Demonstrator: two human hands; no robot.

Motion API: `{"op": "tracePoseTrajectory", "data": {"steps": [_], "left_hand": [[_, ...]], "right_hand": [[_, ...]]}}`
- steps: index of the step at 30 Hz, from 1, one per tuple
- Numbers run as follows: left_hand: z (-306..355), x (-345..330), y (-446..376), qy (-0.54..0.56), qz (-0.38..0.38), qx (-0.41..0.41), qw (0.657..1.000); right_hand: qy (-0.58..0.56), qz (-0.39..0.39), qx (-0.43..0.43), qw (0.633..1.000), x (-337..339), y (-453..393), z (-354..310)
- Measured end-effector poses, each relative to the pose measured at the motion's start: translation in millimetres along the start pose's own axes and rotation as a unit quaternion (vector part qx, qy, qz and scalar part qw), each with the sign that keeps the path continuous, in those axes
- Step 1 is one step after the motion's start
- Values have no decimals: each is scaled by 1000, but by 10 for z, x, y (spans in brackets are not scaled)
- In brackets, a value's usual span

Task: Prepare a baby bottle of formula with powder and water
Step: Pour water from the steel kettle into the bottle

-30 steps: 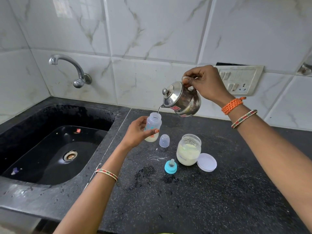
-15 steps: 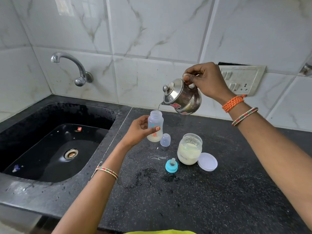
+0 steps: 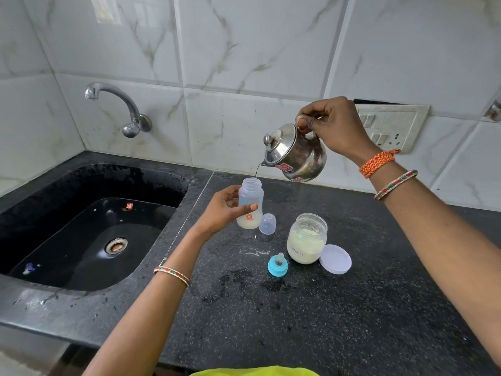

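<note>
My left hand (image 3: 222, 210) grips a clear baby bottle (image 3: 250, 198) that stands upright on the black counter, with pale powder at its bottom. My right hand (image 3: 333, 128) holds a small steel kettle (image 3: 294, 156) by its handle, tilted to the left. A thin stream of water runs from the spout into the bottle's open mouth. An open glass jar of formula powder (image 3: 306, 242) stands to the right, its white lid (image 3: 335, 259) lying beside it. The blue teat ring (image 3: 277, 265) and the clear bottle cap (image 3: 267, 223) rest on the counter.
A black sink (image 3: 89, 234) with a drain and small scraps fills the left, under a wall tap (image 3: 119, 107). A switch and socket panel (image 3: 390, 126) sits on the tiled wall behind my right hand. Water spots and spilled powder mark the black counter (image 3: 311, 321).
The kettle stays tilted and the water keeps running into the bottle. Both hands hold nearly the same pose; only the camera view has shifted slightly.
</note>
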State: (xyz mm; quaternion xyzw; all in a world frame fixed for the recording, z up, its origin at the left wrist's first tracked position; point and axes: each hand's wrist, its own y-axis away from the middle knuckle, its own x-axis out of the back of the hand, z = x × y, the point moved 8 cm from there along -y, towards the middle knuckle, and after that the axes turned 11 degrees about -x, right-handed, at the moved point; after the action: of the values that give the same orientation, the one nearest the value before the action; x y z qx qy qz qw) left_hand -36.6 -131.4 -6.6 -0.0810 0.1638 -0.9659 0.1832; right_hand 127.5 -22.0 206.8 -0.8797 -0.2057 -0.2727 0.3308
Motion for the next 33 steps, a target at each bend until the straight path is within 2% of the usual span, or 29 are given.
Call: {"op": "tracePoseTrajectory", "data": {"steps": [33], "left_hand": [[48,66,-16,-24,-13,-30,999]], "right_hand": [[20,-11,-9,1000,-105,4,5]]}}
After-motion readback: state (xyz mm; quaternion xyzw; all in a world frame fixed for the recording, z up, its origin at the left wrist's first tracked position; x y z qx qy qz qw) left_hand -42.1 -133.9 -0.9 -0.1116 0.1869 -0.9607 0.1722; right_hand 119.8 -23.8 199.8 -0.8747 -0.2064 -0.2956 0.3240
